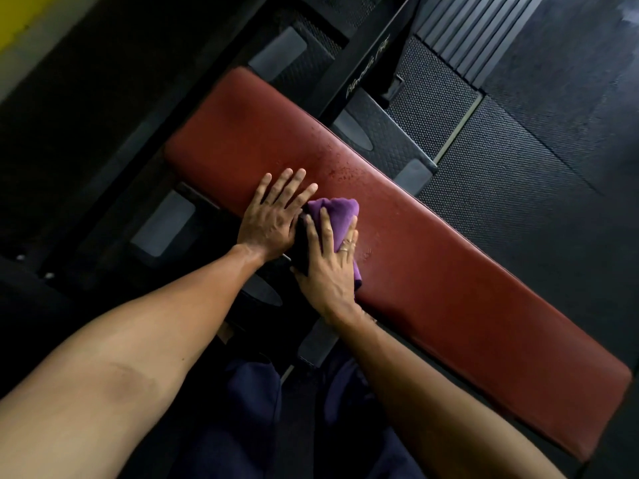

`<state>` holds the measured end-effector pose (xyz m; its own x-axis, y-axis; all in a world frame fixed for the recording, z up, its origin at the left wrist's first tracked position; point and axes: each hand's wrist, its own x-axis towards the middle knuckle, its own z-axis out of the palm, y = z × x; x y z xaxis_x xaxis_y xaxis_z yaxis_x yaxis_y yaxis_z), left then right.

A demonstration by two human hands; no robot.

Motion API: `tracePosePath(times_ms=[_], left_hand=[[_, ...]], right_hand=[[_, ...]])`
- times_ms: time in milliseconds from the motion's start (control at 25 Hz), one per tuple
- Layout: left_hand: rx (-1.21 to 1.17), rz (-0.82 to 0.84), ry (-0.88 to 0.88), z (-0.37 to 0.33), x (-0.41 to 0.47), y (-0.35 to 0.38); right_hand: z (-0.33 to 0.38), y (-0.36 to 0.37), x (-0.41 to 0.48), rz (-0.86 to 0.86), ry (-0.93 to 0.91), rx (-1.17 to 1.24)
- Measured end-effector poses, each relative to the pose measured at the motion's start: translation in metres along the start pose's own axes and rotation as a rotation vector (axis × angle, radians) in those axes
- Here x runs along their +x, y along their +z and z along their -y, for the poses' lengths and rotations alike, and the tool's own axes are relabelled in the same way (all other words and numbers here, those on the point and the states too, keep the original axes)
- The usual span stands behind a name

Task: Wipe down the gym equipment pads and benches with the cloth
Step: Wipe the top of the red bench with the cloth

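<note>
Cloth is lying bunched on the bench, near its middle | right hand is pressing it down, fingers spread, not clenching | left hand is resting flat alongside, grasping nothing | risk: bunched cloth is covering little, so strips of bench may be getting missed; near-edge position is inviting slip-off.

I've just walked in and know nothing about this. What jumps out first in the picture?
The long red-brown bench pad runs diagonally across the middle, above dark textured floor mats. Near its centre a purple cloth is bunched under the right hand, which presses it onto the pad with straight fingers. The left hand lies flat on the pad right beside it.
</note>
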<state>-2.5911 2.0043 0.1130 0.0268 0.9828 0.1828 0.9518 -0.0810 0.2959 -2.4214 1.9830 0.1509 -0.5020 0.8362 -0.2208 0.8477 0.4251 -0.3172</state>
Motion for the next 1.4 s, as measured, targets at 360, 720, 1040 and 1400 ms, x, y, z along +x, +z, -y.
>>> tracePosePath(times_ms=[360, 720, 1040, 1400], left_hand=[[0.019, 0.027, -0.049, -0.006, 0.0, -0.002], [0.017, 0.009, -0.092, -0.007, 0.001, 0.001], [-0.037, 0.019, -0.096, -0.005, 0.008, -0.003], [-0.005, 0.074, -0.154, 0.032, 0.069, -0.01]], right_hand=[[-0.038, -0.01, -0.031, -0.069, 0.086, -0.103], [-0.062, -0.036, 0.077, -0.089, -0.025, -0.126], [-0.024, -0.02, 0.016, -0.03, 0.022, -0.019], [-0.055, -0.052, 0.109, -0.027, 0.209, 0.022]])
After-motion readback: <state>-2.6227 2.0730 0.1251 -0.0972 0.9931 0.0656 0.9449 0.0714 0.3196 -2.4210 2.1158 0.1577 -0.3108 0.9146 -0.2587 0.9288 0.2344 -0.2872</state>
